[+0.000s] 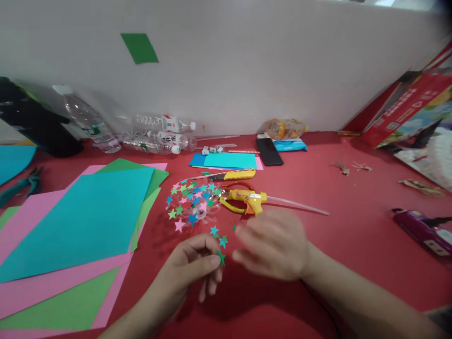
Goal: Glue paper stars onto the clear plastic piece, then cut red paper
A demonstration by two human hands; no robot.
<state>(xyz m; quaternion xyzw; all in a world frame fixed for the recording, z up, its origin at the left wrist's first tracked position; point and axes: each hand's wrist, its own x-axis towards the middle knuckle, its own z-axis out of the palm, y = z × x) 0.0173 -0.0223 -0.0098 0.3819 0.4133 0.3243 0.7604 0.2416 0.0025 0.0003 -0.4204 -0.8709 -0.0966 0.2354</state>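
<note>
Red table point(356, 202), and our left hand point(189, 266) has a green star point(221, 258) pinched, more stars point(196, 201) at its 11 o'clock. Our right hand point(273, 245), 3 o'clock, is blurry; can't tell its grip.

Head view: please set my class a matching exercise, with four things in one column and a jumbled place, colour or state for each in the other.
Things
1. left hand
2. glue gun
3. phone
4. right hand

Descriptions
A. black, lying next to a blue packet
B. blurred in the picture
C. holding a green star at its fingertips
D. yellow, with a pale stick at one end

Pairs: 1-C, 2-D, 3-A, 4-B
</note>
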